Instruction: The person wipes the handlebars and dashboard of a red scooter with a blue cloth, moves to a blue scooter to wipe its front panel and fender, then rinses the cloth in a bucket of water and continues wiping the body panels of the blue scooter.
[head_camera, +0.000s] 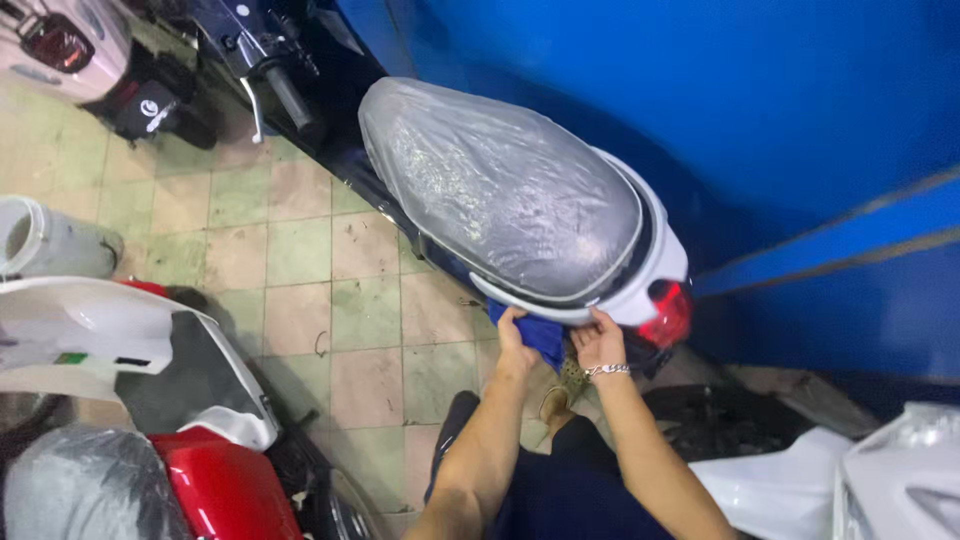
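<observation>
Your left hand (513, 332) and right hand (598, 342) both clutched the blue cloth (543, 338), pressed under the scooter's white tail panel (640, 290) (probably touching it), just beside the red tail light (668, 312).

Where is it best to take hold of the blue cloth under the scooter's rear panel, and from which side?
Probably the bunched lower part of the blue cloth, reached from below, between the left hand and right hand. It hangs free there, while its top is pressed against the white rear panel, beside the red tail light.

Bare forearms, dark trousers, one wristband

Both arms are unsleeved; the right hand (598, 343) wears a silvery chain bracelet (607, 370) at the wrist, the left hand (513, 340) wears nothing, and dark navy trousers (570, 490) cover the legs below.
</observation>
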